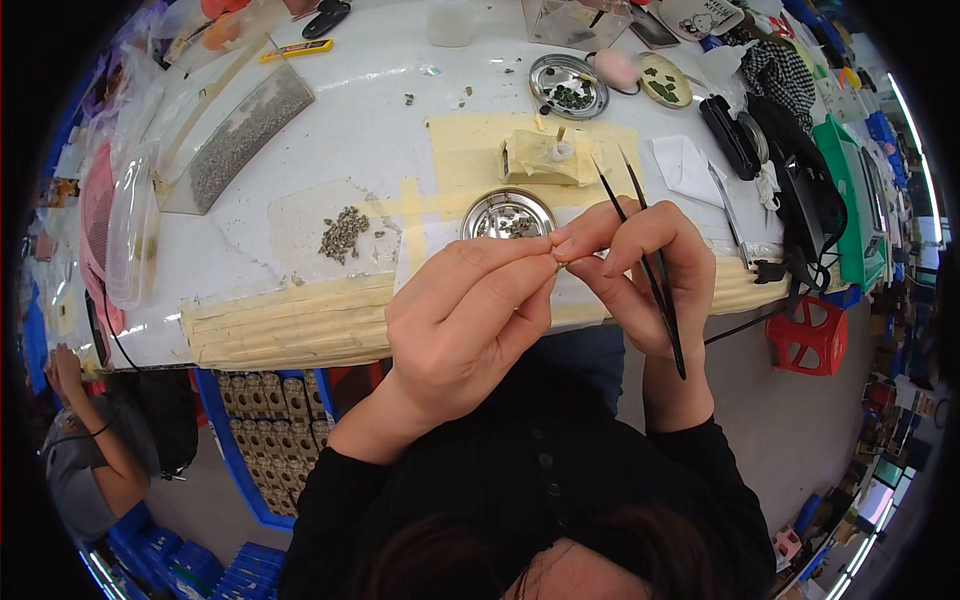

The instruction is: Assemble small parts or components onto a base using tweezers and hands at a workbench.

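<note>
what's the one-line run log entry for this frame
left hand: fingertips pinch tiny piece, meeting right fingertips | right hand: holds black tweezers, tips up | round metal dish: behind hands, small dark bits inside | loose pile: left on table

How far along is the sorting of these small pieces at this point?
Done: some pieces lie in the round metal dish. In hand: left hand and right hand pinch something tiny together, black tweezers tucked in the right. Left: the loose pile on the table.

A white table (330,140) with taped edge stands over grey floor (790,420); a red stool (808,335) sits right, blue crates (190,560) left.
</note>
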`<state>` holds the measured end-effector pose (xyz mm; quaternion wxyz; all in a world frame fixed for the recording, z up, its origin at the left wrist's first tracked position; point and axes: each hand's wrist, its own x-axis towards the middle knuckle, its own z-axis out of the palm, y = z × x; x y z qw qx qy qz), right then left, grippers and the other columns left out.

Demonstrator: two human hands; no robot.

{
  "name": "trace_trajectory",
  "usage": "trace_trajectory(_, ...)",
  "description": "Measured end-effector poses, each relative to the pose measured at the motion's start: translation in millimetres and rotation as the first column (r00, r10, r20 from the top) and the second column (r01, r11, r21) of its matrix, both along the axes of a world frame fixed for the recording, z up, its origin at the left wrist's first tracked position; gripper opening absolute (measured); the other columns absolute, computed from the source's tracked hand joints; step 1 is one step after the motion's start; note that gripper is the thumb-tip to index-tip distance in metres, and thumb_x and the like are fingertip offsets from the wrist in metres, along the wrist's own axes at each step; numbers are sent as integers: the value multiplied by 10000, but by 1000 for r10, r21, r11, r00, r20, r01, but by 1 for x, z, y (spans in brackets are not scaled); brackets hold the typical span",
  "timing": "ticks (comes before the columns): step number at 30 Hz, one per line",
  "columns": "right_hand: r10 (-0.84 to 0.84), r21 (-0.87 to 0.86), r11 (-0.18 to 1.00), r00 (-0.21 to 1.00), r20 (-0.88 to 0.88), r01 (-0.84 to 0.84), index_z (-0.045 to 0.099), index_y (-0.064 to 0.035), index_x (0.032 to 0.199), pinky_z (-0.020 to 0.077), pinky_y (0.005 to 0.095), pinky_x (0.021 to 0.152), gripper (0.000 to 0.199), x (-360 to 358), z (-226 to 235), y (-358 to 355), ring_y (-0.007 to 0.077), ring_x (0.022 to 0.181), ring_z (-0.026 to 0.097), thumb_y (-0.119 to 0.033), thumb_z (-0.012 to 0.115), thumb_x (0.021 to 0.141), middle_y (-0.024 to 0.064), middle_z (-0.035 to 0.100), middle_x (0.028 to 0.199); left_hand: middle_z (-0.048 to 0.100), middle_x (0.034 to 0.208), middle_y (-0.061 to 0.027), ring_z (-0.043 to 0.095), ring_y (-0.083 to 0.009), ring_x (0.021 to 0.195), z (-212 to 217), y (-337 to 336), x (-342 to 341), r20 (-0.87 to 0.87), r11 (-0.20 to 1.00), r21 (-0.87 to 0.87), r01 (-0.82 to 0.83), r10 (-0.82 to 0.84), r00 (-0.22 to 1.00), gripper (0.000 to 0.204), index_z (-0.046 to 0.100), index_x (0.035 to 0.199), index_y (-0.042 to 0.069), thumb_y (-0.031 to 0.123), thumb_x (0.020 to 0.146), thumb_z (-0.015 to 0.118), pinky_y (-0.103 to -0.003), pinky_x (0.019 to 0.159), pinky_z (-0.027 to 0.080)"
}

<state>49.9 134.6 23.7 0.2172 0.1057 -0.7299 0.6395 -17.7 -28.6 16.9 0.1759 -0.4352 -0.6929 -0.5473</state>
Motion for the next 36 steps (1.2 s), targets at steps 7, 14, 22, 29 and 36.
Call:
trace_trajectory(7, 2, -20, 1000, 1000, 21, -2, 516, -7, 880, 520, 291, 805, 161, 1, 0, 1, 192, 895, 650, 109, 606, 814, 146, 655, 917, 676, 860, -115, 662, -237, 726, -1, 1, 0, 43, 1000, 8, 12, -12, 999, 218, 661, 856, -1, -84, 661, 713, -299, 621, 529)
trace_trajectory(14, -161, -274, 949, 987, 2, 156, 462, 3, 1004, 529, 331, 829, 175, 15, -3, 34, 205, 909, 634, -87, 584, 917, 167, 609, 987, 661, 826, -90, 645, -237, 710, -10, 8, 7, 251, 988, -72, 135, -113, 961, 151, 640, 815, 20, -52, 695, 698, -305, 617, 512)
trace_trajectory(22, -363, -297, 882, 929, 68, 366, 489, -9, 967, 518, 331, 768, 201, 47, -19, 68, 179, 796, 618, -204, 540, 962, 125, 616, 906, 529, 802, -64, 529, -242, 754, -29, 53, 12, 32, 946, -312, 91, -85, 996, 110, 586, 757, 18, -13, 702, 676, -342, 646, 455)
trace_trajectory(29, -328, -267, 901, 940, 98, 342, 499, -4, 951, 486, 311, 807, 211, 61, -35, 63, 168, 826, 602, -211, 544, 960, 123, 618, 899, 504, 818, -81, 504, -256, 790, -32, 67, 4, -15, 902, -430, 35, -46, 999, 104, 593, 769, -1, -13, 709, 677, -355, 677, 443)
trace_trajectory(36, -340, -74, 932, 926, 162, 355, 493, 25, 1108, 464, 307, 828, 704, 75, -42, 55, 165, 877, 580, -643, 405, 905, 119, 586, 934, 546, 843, -67, 514, -243, 777, -27, 56, 6, -21, 927, -373, -39, 34, 999, 138, 642, 873, 10, -12, 745, 687, -340, 665, 435)
